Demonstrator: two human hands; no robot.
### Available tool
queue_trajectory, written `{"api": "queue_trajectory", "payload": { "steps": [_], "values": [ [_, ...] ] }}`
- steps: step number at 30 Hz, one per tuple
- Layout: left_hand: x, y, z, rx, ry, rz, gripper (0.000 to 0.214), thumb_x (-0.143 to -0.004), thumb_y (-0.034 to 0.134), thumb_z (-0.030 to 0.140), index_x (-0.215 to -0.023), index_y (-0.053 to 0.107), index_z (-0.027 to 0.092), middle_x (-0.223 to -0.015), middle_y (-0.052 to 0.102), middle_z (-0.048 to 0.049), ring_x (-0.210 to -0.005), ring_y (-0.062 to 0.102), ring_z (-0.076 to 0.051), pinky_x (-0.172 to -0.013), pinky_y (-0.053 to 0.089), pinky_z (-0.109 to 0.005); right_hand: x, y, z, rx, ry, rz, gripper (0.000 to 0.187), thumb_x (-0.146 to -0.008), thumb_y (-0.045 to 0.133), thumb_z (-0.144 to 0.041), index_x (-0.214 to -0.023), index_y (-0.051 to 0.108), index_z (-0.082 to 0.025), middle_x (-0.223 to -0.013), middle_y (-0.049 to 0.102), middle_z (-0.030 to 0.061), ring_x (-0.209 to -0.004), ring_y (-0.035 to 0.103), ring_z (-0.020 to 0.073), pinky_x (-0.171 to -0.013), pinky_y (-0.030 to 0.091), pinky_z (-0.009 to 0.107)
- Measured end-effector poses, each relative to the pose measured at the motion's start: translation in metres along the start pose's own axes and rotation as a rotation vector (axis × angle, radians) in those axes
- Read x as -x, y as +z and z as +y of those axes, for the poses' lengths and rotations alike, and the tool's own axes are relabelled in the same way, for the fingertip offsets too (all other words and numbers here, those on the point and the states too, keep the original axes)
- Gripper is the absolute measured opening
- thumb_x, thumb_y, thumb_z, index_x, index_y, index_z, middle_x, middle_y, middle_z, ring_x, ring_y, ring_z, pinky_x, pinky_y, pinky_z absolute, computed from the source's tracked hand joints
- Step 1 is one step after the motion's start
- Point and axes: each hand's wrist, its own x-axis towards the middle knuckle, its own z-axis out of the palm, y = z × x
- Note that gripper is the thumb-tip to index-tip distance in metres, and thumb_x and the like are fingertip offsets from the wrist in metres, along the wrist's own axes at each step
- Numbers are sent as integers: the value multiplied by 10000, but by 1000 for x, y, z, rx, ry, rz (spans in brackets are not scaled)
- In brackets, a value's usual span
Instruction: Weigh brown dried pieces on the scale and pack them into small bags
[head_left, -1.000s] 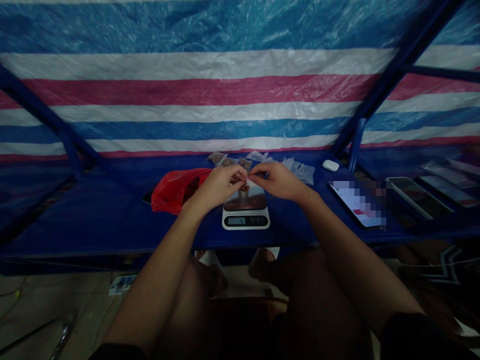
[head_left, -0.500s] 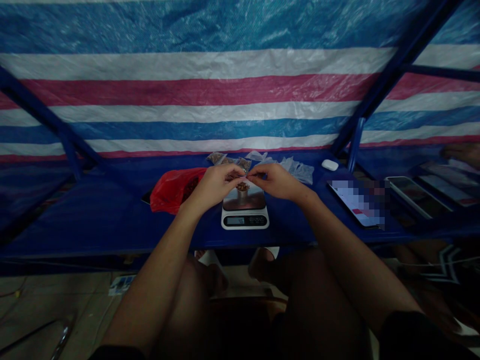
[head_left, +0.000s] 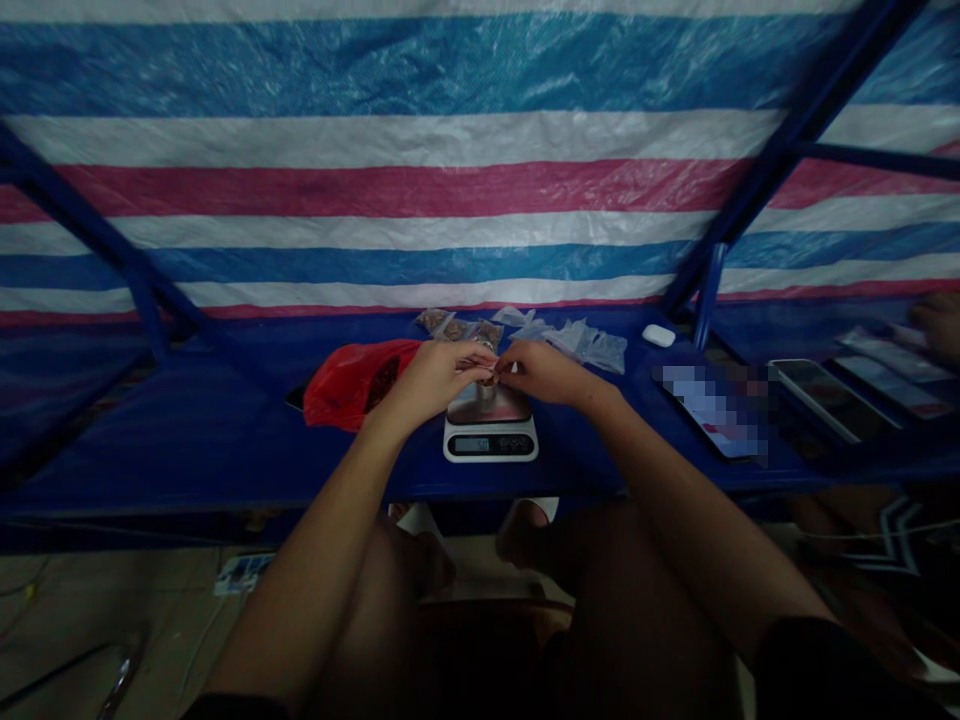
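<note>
My left hand and my right hand meet over a small metal cup, with the fingers of each closed in a pinch. Something small and pale shows between their fingertips, too small to name. Brown bits fill the cup, partly covered by my fingers. Under it is a white kitchen scale with a metal plate and a lit display. Close by my left hand lies an open red plastic bag with dark contents. Behind my hands are small clear bags of brown bits.
Clear plastic bags lie behind my right hand. A white case and a phone with a blurred screen are to the right, then another phone. Another person's hand is at far right. Blue frame bars slant at both sides.
My hands have come down closer to the cup and now cover more of it. The scale's reading has changed. At far right, the other person's hand has shifted outward.
</note>
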Motion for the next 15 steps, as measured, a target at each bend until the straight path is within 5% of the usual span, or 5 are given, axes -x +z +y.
{"api": "queue_trajectory", "payload": {
  "steps": [10,15],
  "values": [
    [1,-3,-1,-56,89,100,235,-960,655,173,-1155,780,215,-1228,778,-100,-1172,736,-248,-1032,598,-412,8,-16,-3,-248,43,135,168,-953,656,-214,-989,814,-169,-951,811,72,-822,703,193,-778,504,315],
    [1,-1,-4,-37,63,138,226,-941,646,155,-1132,754,210,-1155,769,-90,-1107,749,-239,-1008,609,-419,8,-16,-12,-306,-3,156,172,-933,684,-246,-997,833,-188,-950,811,69,-797,689,193,-750,508,318]
  ]
}}
